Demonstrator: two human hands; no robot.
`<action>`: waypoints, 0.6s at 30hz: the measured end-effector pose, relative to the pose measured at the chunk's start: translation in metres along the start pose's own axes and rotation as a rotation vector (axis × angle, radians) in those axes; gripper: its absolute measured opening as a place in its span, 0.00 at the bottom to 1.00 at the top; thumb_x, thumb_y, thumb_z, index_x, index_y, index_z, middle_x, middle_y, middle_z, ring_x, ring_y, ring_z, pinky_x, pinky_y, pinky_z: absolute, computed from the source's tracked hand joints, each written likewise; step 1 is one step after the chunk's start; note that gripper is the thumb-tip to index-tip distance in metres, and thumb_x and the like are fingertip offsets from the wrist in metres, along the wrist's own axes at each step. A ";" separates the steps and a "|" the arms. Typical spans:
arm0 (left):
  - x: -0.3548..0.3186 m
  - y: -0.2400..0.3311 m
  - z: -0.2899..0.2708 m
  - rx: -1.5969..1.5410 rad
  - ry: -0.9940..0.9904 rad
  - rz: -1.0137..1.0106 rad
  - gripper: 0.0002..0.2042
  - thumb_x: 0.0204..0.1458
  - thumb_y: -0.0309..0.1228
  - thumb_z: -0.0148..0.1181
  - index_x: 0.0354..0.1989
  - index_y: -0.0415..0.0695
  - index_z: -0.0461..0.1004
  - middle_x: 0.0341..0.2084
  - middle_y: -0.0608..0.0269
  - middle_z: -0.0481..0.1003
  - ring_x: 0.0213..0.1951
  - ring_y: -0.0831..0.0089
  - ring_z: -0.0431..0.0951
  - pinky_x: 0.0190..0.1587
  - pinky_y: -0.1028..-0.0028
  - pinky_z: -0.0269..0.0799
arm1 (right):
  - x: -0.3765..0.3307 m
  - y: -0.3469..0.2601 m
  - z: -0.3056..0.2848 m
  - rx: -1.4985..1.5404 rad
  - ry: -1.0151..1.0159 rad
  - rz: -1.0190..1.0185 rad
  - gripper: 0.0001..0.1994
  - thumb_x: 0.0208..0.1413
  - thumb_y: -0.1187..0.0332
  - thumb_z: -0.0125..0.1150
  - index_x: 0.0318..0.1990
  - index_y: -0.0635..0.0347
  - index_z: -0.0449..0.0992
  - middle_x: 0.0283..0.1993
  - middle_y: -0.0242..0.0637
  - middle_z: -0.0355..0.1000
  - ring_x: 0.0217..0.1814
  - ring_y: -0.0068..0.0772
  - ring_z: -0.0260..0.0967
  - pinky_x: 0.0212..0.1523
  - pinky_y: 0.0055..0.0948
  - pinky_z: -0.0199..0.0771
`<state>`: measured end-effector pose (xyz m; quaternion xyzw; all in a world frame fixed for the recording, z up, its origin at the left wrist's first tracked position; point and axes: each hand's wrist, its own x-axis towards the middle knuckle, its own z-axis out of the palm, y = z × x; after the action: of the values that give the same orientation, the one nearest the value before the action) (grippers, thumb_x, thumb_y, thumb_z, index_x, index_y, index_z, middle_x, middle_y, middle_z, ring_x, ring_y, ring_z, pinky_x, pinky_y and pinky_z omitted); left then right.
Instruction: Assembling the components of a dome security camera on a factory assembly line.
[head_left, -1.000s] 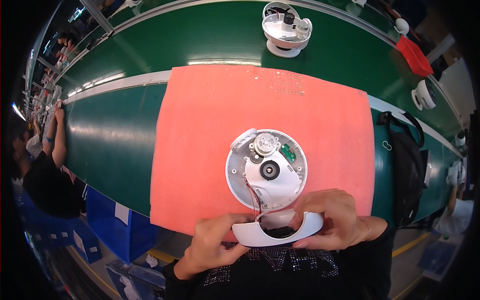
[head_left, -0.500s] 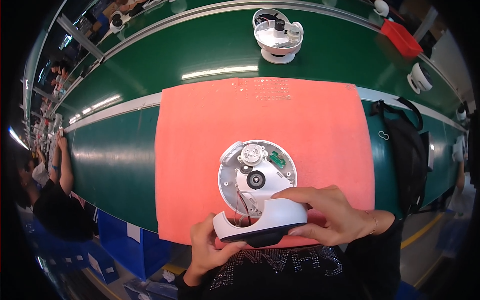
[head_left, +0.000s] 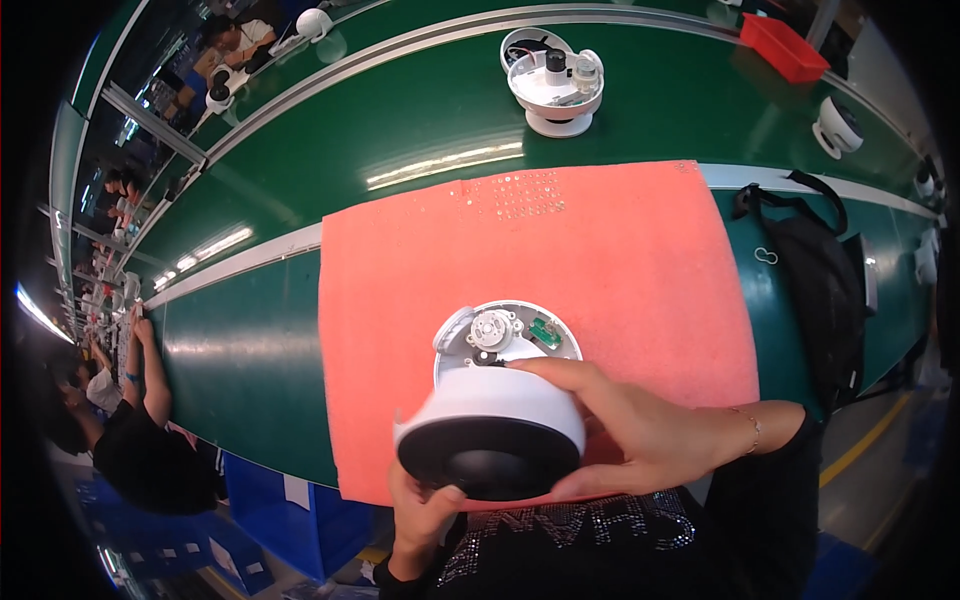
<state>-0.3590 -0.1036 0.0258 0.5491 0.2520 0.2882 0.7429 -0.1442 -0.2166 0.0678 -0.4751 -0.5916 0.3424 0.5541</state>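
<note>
The right hand's fingers (head_left: 560, 372) are wrapping over the white domed plastic cover with its black underside (head_left: 492, 440), while the left hand (head_left: 425, 510) is gripping it from below. A moment ago the cover was lying flat and low; now it is tilting up over the round white plastic base with exposed motor and green circuit board (head_left: 510, 335), hiding its near half. Both are resting over the salmon-pink foam mat (head_left: 560, 250); beyond the mat, on the green tabletop (head_left: 300, 200), another open white unit (head_left: 555, 80) is standing.

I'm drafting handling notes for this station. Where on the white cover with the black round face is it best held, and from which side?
Grip the white cover by its curved white rim, from opposite sides, as the left hand and right hand do; probably avoid the black face.
</note>
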 end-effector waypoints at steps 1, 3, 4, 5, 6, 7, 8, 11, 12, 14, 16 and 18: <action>-0.001 -0.003 -0.004 0.009 -0.004 0.002 0.28 0.39 0.30 0.66 0.48 0.30 0.64 0.41 0.54 0.71 0.43 0.70 0.72 0.47 0.72 0.67 | -0.002 0.002 0.000 0.008 -0.076 0.089 0.35 0.51 0.67 0.58 0.61 0.61 0.44 0.40 0.56 0.68 0.35 0.52 0.71 0.35 0.38 0.71; -0.002 -0.007 -0.007 0.083 -0.004 0.069 0.28 0.40 0.31 0.65 0.49 0.30 0.63 0.42 0.53 0.71 0.45 0.69 0.71 0.48 0.71 0.67 | -0.001 -0.002 -0.001 0.033 -0.082 0.136 0.34 0.51 0.67 0.58 0.61 0.61 0.44 0.40 0.57 0.68 0.34 0.53 0.71 0.34 0.39 0.71; 0.000 -0.007 -0.005 0.089 -0.011 0.070 0.28 0.40 0.31 0.65 0.49 0.30 0.63 0.42 0.53 0.71 0.45 0.69 0.71 0.48 0.71 0.67 | -0.001 -0.003 -0.002 0.055 -0.096 0.192 0.34 0.52 0.67 0.57 0.61 0.62 0.44 0.39 0.57 0.68 0.32 0.53 0.71 0.33 0.39 0.71; 0.001 -0.007 -0.001 0.078 0.019 0.101 0.28 0.40 0.32 0.65 0.49 0.30 0.63 0.41 0.53 0.71 0.45 0.68 0.72 0.48 0.71 0.67 | 0.000 -0.002 -0.001 0.057 -0.088 0.187 0.34 0.52 0.67 0.57 0.61 0.62 0.44 0.39 0.57 0.68 0.32 0.53 0.71 0.33 0.39 0.71; 0.001 -0.007 0.001 0.066 0.052 0.131 0.28 0.40 0.32 0.65 0.48 0.30 0.63 0.41 0.53 0.71 0.44 0.68 0.72 0.48 0.70 0.67 | 0.000 -0.001 0.000 0.014 -0.063 0.125 0.34 0.52 0.67 0.57 0.61 0.62 0.44 0.39 0.58 0.68 0.31 0.54 0.71 0.32 0.39 0.71; 0.002 -0.006 0.000 0.072 0.048 0.129 0.28 0.40 0.32 0.65 0.48 0.30 0.63 0.41 0.53 0.71 0.44 0.68 0.72 0.48 0.70 0.67 | 0.001 0.000 0.001 -0.028 -0.038 0.062 0.34 0.52 0.67 0.57 0.61 0.63 0.43 0.39 0.59 0.68 0.31 0.54 0.71 0.31 0.39 0.71; 0.003 -0.006 0.000 0.078 0.051 0.110 0.28 0.41 0.32 0.64 0.49 0.30 0.62 0.41 0.52 0.71 0.45 0.67 0.72 0.48 0.70 0.67 | 0.001 0.000 0.003 -0.025 -0.033 0.061 0.34 0.52 0.67 0.57 0.61 0.63 0.43 0.39 0.59 0.68 0.31 0.54 0.71 0.31 0.39 0.71; 0.007 -0.003 0.004 -0.020 0.027 0.055 0.28 0.43 0.33 0.63 0.50 0.30 0.61 0.42 0.51 0.70 0.45 0.66 0.72 0.48 0.70 0.67 | 0.002 0.000 0.003 -0.032 0.004 0.019 0.36 0.51 0.65 0.60 0.61 0.64 0.43 0.41 0.59 0.67 0.33 0.53 0.72 0.32 0.38 0.72; 0.009 -0.001 0.005 -0.123 0.000 0.015 0.28 0.45 0.33 0.62 0.51 0.30 0.60 0.43 0.51 0.70 0.45 0.65 0.72 0.48 0.69 0.68 | 0.004 -0.003 0.002 0.061 0.010 0.074 0.38 0.49 0.64 0.61 0.61 0.64 0.43 0.44 0.59 0.66 0.35 0.52 0.72 0.34 0.38 0.73; 0.015 0.002 0.009 -0.267 -0.023 -0.088 0.28 0.51 0.38 0.55 0.54 0.30 0.56 0.47 0.49 0.68 0.47 0.62 0.72 0.49 0.65 0.69 | 0.008 -0.008 -0.004 0.207 0.020 0.062 0.41 0.47 0.62 0.65 0.61 0.64 0.43 0.53 0.53 0.61 0.41 0.44 0.72 0.41 0.33 0.73; 0.014 0.012 0.001 -0.537 -0.063 -0.203 0.26 0.57 0.41 0.45 0.58 0.35 0.53 0.52 0.47 0.64 0.49 0.59 0.71 0.46 0.63 0.73 | 0.031 -0.022 -0.036 0.267 -0.197 0.388 0.40 0.47 0.63 0.64 0.61 0.63 0.43 0.54 0.46 0.60 0.45 0.37 0.70 0.44 0.31 0.72; 0.018 0.012 -0.010 -0.892 -0.093 -0.320 0.23 0.58 0.41 0.41 0.59 0.41 0.54 0.51 0.48 0.65 0.46 0.59 0.73 0.41 0.65 0.77 | 0.056 0.013 -0.059 0.255 0.386 0.141 0.32 0.51 0.69 0.59 0.61 0.59 0.49 0.51 0.43 0.62 0.44 0.32 0.68 0.44 0.30 0.72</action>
<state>-0.3554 -0.0811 0.0338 0.1434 0.1516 0.2252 0.9517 -0.0805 -0.1670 0.0826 -0.4981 -0.3920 0.3553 0.6870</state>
